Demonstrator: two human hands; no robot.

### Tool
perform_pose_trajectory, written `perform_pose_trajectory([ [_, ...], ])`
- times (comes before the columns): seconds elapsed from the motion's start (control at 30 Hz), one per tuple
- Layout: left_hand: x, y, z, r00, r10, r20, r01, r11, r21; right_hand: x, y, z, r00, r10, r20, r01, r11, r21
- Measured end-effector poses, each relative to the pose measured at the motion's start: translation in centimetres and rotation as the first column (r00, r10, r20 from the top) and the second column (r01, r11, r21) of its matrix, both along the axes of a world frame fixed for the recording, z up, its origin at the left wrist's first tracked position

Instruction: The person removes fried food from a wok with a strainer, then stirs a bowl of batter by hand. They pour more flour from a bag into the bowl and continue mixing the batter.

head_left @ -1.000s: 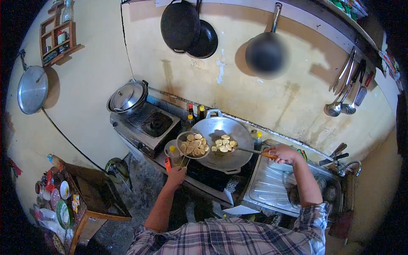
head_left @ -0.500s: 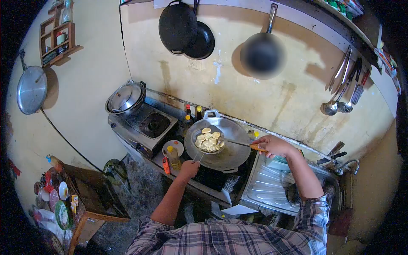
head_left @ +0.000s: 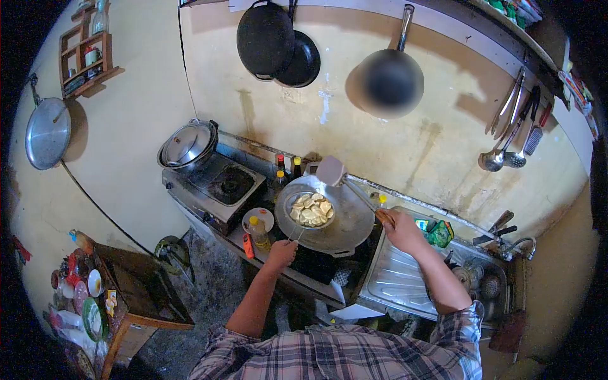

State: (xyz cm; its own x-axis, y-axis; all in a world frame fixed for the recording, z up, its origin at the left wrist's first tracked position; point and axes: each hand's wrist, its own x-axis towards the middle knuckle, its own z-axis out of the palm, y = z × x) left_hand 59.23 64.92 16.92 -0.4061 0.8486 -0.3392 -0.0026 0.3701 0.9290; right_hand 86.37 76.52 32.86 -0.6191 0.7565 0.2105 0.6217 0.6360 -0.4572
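Observation:
My left hand (head_left: 281, 254) is closed around the thin wire handle of a strainer (head_left: 295, 223). Pale, flat, roundish food pieces (head_left: 312, 210) lie heaped in the strainer, which is held over the left part of a large metal wok (head_left: 351, 231). In my right hand (head_left: 403, 230) is the wooden handle of a spatula (head_left: 332, 171). Its broad metal blade is raised above the wok's far rim, apart from the food. The wok sits on the front stove, and its bottom is partly hidden by the strainer.
Yellow-capped bottles (head_left: 258, 233) and a white plate (head_left: 266, 214) stand left of the wok. Further left, a lidded pot (head_left: 190, 145) rests on a second stove. A steel sink (head_left: 399, 285) lies to the right, with a green packet (head_left: 439, 234) behind it. Pans (head_left: 266, 41) hang on the wall.
The spatula blade has lifted from the food in the strainer to above the wok's far rim. My right hand has shifted slightly down. My left hand and the strainer have stayed nearly still.

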Motion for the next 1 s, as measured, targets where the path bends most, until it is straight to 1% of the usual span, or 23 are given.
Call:
perform_pose_trajectory([
  [0.07, 0.2, -0.1, 0.6, 1.0, 0.02, 0.018, -0.02, 1.0, -0.007, 0.3, 1.0, -1.9, 0.999, -0.046, -0.028, 0.046, 0.999, 0.0],
  [0.13, 0.1, -0.1, 1.0, 0.999, 0.041, 0.034, -0.041, 0.999, -0.016, 0.4, 2.7, -4.6, 0.989, -0.134, 0.067, 0.132, 0.991, 0.025],
  [0.2, -0.2, -0.1, 1.3, 0.98, 0.057, 0.192, -0.063, 0.998, 0.023, 0.5, 4.9, -8.3, 0.982, -0.147, 0.117, 0.149, 0.989, -0.007],
  [0.3, -0.1, 0.0, 2.2, 0.986, 0.092, 0.14, -0.095, 0.995, 0.013, -0.1, 7.5, -14.5, 0.956, -0.179, 0.231, 0.19, 0.982, -0.024],
  [0.33, -0.3, 0.0, 2.3, 0.986, 0.096, 0.14, -0.099, 0.995, 0.014, -0.4, 7.8, -15.5, 0.934, -0.2, 0.295, 0.213, 0.977, -0.012],
  [0.37, -0.4, 0.0, 2.4, 0.98, 0.085, 0.18, -0.094, 0.995, 0.042, -0.9, 8.3, -16.5, 0.917, -0.192, 0.349, 0.232, 0.97, -0.074],
  [0.4, -0.6, -0.1, 2.4, 0.973, 0.072, 0.22, -0.09, 0.993, 0.071, -1.5, 8.3, -17.2, 0.918, -0.188, 0.348, 0.227, 0.971, -0.074],
  [0.43, -1.0, -0.1, 1.8, 0.973, 0.077, 0.219, -0.095, 0.993, 0.07, -2.0, 8.3, -18.0, 0.906, -0.232, 0.354, 0.279, 0.957, -0.086],
  [0.47, -1.5, 0.1, 0.8, 0.958, 0.066, 0.281, -0.094, 0.992, 0.088, -2.4, 8.4, -18.7, 0.891, -0.275, 0.361, 0.33, 0.939, -0.098],
  [0.5, -1.5, 0.0, 1.1, 0.939, 0.053, 0.341, -0.094, 0.99, 0.107, -2.7, 8.2, -18.6, 0.893, -0.271, 0.361, 0.325, 0.94, -0.099],
  [0.57, -1.5, -0.3, 1.6, 0.956, 0.062, 0.287, -0.092, 0.992, 0.091, -2.9, 7.7, -18.3, 0.881, -0.057, 0.469, 0.05, 0.998, 0.028],
  [0.6, -1.4, -0.5, 2.0, 0.97, 0.066, 0.233, -0.086, 0.993, 0.075, -3.1, 8.0, -19.1, 0.881, -0.053, 0.47, 0.046, 0.999, 0.026],
  [0.63, -1.5, -0.6, 1.8, 0.97, 0.07, 0.233, -0.089, 0.993, 0.073, -3.3, 8.7, -20.5, 0.891, -0.013, 0.454, 0.028, 0.999, -0.025],
  [0.7, -1.9, -0.8, 1.3, 0.942, 0.054, 0.331, -0.096, 0.989, 0.111, -2.7, 9.5, -22.1, 0.899, 0.026, 0.438, 0.009, 0.997, -0.078],
  [0.73, -1.9, -0.8, 1.1, 0.942, 0.055, 0.332, -0.097, 0.989, 0.11, -2.2, 9.7, -22.4, 0.856, 0.203, 0.476, -0.248, 0.968, 0.034],
  [0.77, -2.0, -0.7, 1.0, 0.95, 0.062, 0.307, -0.097, 0.99, 0.098, -2.0, 9.9, -22.7, 0.769, 0.356, 0.531, -0.491, 0.861, 0.133],
  [0.8, -1.9, -0.8, 1.2, 0.957, 0.069, 0.281, -0.097, 0.992, 0.086, -2.0, 9.7, -22.4, 0.768, 0.356, 0.533, -0.491, 0.861, 0.132],
  [0.83, -1.7, -0.9, 1.4, 0.957, 0.068, 0.282, -0.096, 0.992, 0.086, -2.0, 9.3, -22.1, 0.831, 0.389, 0.399, -0.368, 0.921, -0.131],
  [0.87, -1.5, -1.0, 1.8, 0.965, 0.092, 0.244, -0.114, 0.99, 0.08, -1.9, 9.0, -21.8, 0.892, 0.369, 0.26, -0.249, 0.882, -0.399],
  [0.9, -1.3, -1.1, 2.1, 0.972, 0.114, 0.205, -0.132, 0.988, 0.075, -2.1, 7.7, -20.0, 0.893, 0.367, 0.261, -0.247, 0.883, -0.398],
  [0.93, -1.4, -1.0, 1.9, 0.972, 0.112, 0.205, -0.13, 0.989, 0.076, -2.5, 5.9, -17.1, 0.962, 0.2, 0.188, -0.045, 0.791, -0.61],
  [0.97, -1.5, -1.0, 1.5, 0.971, 0.116, 0.208, -0.135, 0.988, 0.077, -2.7, 4.9, -15.5, 0.987, 0.008, 0.16, 0.123, 0.605, -0.787],
  [1.0, -1.6, -1.0, 1.0, 0.97, 0.12, 0.21, -0.139, 0.987, 0.078, -2.4, 4.7, -15.8, 0.987, 0.008, 0.161, 0.123, 0.605, -0.786],
])
